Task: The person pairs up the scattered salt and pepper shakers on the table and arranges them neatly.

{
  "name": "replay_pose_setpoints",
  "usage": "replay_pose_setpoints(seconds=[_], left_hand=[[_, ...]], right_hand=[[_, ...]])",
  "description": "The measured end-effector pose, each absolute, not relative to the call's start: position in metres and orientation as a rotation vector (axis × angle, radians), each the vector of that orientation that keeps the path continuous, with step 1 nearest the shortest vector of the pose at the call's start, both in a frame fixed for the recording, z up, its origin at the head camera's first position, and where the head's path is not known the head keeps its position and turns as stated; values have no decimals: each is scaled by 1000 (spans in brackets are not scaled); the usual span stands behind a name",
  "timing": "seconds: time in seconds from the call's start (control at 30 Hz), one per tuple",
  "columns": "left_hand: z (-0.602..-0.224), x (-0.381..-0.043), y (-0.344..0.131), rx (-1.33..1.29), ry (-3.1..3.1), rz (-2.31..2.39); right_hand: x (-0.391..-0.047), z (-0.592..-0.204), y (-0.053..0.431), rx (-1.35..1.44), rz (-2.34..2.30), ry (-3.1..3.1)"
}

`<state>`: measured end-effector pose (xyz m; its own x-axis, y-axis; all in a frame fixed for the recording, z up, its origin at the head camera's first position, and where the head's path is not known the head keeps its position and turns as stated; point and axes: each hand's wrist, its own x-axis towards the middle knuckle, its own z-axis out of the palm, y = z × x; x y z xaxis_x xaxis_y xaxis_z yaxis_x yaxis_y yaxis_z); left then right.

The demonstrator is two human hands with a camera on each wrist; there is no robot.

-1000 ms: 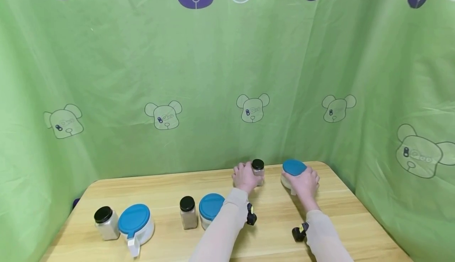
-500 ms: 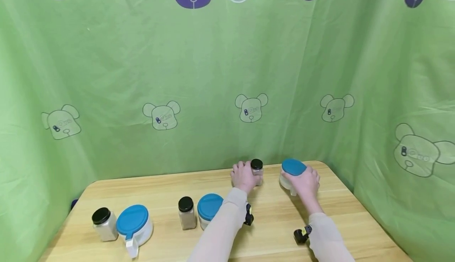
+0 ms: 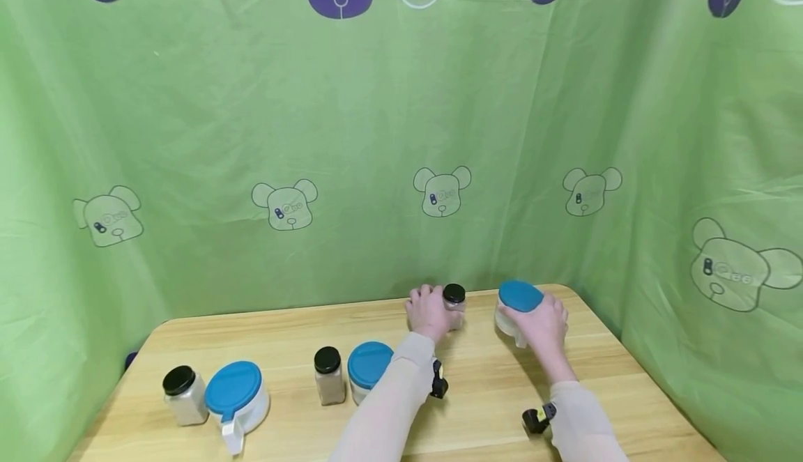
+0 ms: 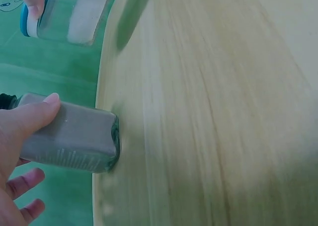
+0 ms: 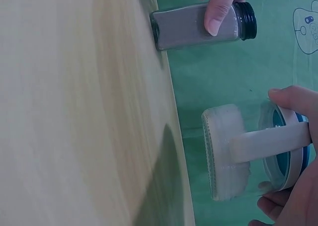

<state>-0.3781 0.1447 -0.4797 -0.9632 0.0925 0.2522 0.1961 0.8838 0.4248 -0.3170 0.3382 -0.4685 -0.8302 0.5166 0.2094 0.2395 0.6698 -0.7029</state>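
Near the table's far edge, my left hand (image 3: 429,314) grips a square clear spice jar (image 4: 74,131) with a black lid and greyish powder inside. The thumb presses along its side, and its base is right at the tabletop. To the right, my right hand (image 3: 544,326) grasps a round clear seasoning jar (image 5: 226,154) by its blue-lidded top. White contents fill its lower part, and a white handle points toward me. A gap shows between this jar's base and the table, with a shadow on the wood. Both jars are upright and apart from each other.
On the wooden table (image 3: 270,336), a black-lidded jar (image 3: 188,403) and a blue-lidded handled jar (image 3: 235,389) stand at the left. A second such pair, a spice jar (image 3: 330,382) and a round jar (image 3: 370,364), stands mid-table beside my left sleeve. A green curtain (image 3: 357,253) hangs behind.
My right hand has shifted slightly to the right with the round jar. My left hand and its spice jar have hardly moved. The head view has turned a little.
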Motion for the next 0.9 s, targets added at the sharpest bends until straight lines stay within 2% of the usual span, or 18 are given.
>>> replay_pose_setpoints(seconds=[0.9], left_hand=[[-475,-355,144,-259,-2712,-807]], right_hand=[[-301,-474,331,-470,992,-2507]])
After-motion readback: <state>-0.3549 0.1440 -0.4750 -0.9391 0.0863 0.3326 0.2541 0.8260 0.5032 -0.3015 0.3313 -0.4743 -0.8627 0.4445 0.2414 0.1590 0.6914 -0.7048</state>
